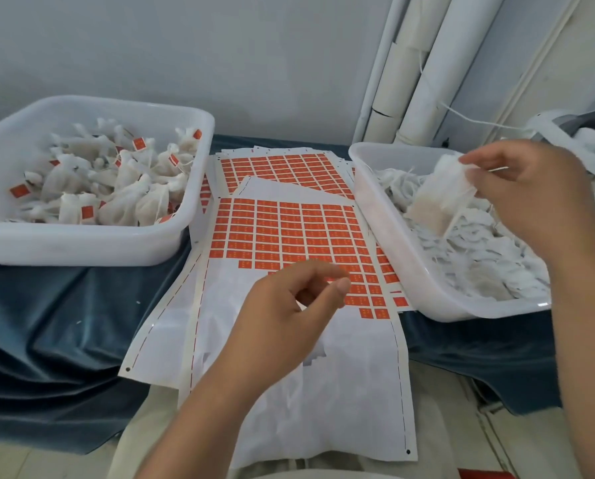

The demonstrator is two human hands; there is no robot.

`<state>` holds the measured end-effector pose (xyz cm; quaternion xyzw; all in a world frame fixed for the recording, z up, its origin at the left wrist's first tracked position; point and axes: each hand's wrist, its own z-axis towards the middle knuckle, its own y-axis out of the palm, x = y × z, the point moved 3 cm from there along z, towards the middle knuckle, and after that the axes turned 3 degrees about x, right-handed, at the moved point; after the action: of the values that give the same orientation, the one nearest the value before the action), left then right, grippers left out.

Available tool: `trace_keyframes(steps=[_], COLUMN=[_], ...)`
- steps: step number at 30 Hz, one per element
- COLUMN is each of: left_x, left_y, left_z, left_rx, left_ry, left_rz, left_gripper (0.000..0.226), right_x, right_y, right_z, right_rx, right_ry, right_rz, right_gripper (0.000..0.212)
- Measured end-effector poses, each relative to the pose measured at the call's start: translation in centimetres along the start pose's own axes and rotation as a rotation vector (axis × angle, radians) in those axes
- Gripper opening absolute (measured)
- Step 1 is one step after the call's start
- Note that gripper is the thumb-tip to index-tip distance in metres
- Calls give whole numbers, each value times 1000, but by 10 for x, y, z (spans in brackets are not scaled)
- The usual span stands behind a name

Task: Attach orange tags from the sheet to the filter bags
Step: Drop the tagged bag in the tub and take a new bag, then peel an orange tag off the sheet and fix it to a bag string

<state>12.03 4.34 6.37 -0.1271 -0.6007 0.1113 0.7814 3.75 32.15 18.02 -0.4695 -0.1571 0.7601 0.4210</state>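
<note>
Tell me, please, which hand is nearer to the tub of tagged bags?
Left. The left hand hovers over the tag sheet, to the right of the tub of tagged bags; the right hand holds a filter bag over the other tub.

A dark blue velvet cloth (pixel 64 323) lies in soft folds. White pipes (pixel 438 81) stand upright in the corner against a pale wall (pixel 185 46), a white cord (pixel 479 121) trailing beside them.
</note>
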Motion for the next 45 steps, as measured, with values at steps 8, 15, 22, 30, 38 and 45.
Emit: trace_keyframes(steps=[8,15,22,30,38,45], left_x=[-2,-15,-25,-27,-17,-14], left_y=[-4,-8,-7,-1,-2,-10], left_z=[-1,4,7,5,4,3], left_rx=[76,134,104,-50,-138,-114], left_ry=[-62,-120,-153,-143,-65,37], left_rz=[-128,-182,-2,-29,-90,-100], left_gripper=[77,27,15,20,35,34], right_x=[-66,-48,-35,-33,-31,-40], right_y=[61,91,97,108,106,102], right_z=[-95,-121,-122,-130,-129,-124], right_rx=[-629,-442,-616,-994,-1008,-890], right_ry=[-135,-3,24,388,620,532], right_rz=[287,354,186,418,1220,1451], right_gripper=[32,13,8,29,29,29])
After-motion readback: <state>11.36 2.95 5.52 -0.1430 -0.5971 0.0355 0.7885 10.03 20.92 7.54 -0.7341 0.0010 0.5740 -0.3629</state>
